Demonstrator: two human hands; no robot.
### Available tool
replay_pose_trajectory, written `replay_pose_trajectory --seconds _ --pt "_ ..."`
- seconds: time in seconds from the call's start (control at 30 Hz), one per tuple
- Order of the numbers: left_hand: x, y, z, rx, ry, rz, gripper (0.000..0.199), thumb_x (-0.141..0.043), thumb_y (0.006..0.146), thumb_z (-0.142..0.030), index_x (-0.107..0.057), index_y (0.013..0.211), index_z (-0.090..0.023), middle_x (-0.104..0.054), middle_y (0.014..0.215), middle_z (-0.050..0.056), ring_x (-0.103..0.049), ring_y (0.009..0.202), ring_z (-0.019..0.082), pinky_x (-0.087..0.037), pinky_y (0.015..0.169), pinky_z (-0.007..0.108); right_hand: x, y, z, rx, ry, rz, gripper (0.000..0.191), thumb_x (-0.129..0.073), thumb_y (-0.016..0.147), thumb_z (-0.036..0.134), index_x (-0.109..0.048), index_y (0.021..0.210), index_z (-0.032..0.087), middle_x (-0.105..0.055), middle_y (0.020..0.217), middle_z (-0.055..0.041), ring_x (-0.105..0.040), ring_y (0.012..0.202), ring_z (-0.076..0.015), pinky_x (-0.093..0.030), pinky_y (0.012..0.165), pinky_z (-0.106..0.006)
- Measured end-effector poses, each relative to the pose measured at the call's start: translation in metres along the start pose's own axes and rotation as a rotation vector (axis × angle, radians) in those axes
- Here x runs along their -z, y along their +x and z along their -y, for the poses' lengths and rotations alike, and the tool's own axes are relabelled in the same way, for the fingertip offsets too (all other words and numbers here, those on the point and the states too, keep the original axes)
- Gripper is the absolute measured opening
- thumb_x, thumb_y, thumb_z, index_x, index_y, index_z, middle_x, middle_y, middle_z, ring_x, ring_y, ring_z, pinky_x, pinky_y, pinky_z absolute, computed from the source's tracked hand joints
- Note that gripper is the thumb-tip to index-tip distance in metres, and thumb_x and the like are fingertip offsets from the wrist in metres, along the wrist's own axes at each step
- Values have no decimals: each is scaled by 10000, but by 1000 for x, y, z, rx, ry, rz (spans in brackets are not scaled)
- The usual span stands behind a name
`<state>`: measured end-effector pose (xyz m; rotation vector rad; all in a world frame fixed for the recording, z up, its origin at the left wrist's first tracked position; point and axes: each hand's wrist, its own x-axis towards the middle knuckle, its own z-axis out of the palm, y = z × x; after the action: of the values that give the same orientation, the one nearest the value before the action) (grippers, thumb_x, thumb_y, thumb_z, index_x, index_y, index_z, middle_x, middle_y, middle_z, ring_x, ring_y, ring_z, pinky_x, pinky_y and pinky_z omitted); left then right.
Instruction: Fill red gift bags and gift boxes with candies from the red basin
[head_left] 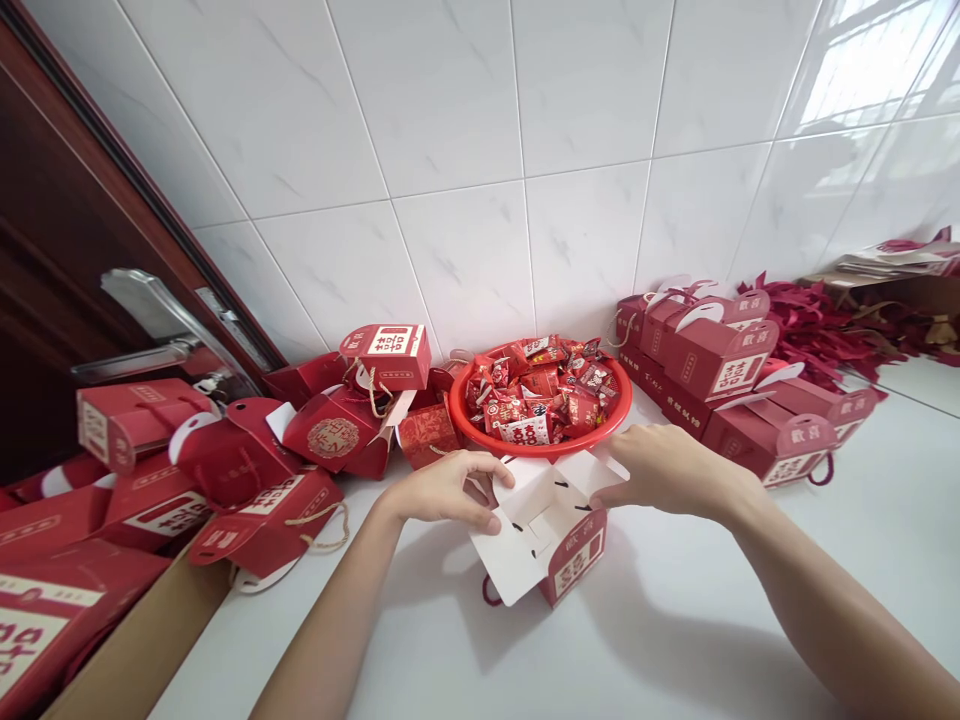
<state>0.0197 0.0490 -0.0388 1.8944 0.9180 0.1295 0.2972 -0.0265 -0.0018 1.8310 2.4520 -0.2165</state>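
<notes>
An opened red gift box [576,556] with a white inside stands on the white table in front of me, its flaps spread. The inside shows dark cord ends at the holes, and I see no candy in it. At the box's left, my left hand [450,488] curls its thumb and fingers around the flap edge. My right hand [667,472] grips the right flap, with some of its fingers hidden. A dark red cord loop [491,592] sticks out at the box's lower left. Just behind sits a red basin [541,448] heaped with wrapped candies [536,385].
Closed red gift boxes [334,435] pile up at left, some above a cardboard carton [146,640]. More boxes [720,355] are stacked at right, before dark red ribbons [806,320]. A tiled wall [465,120] rises behind; a door handle [176,320] juts out at left.
</notes>
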Motion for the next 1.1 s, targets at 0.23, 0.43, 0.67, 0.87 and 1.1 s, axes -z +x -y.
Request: replay_pose_trajectory --seconds 0.23,0.43,0.67,0.87,1.1 --pt "14 -16 -14 -54 142 -70 473 -720 811 -480 -681 1183 -191 -735 1073 71 -676 993 222 -547 881 339 13 -5 -32 -46 78 -66 344 -636 879 533 -700 1058 246 -740 950 -74 -683 874 -293 -442 668 -343" --pt "26 14 -29 -141 323 -425 376 -612 872 -439 -700 1145 -197 -713 1195 80 -664 1081 251 -525 996 405 3 49 -43 73 217 -201 313 -606 891 353 -693 1141 186 -741 1041 -105 -677 960 -279 -480 781 -347" --pt "38 90 -23 -80 658 -322 734 -766 677 -193 -581 1387 -176 -482 1540 145 -388 1460 345 -324 1207 477 -17 122 -30 354 361 -216 596 -775 750 213 -634 1322 131 -663 1334 -157 -610 1234 -307 -442 1031 -372" --pt "48 101 -5 -121 600 -515 443 -715 815 -301 -678 1245 -205 -671 1341 101 -607 1255 293 -443 1100 405 -26 142 -45 269 625 -394 331 -733 813 258 -723 1125 147 -740 1181 -112 -671 1092 -258 -463 968 -327" --pt "47 109 4 -124 512 -766 334 -627 912 -353 -700 1168 -152 -694 1271 127 -634 1206 278 -469 1058 379 -36 151 -50 51 836 -704 395 -512 932 529 -548 713 202 -583 667 2 -529 639 -170 -394 634 -292"
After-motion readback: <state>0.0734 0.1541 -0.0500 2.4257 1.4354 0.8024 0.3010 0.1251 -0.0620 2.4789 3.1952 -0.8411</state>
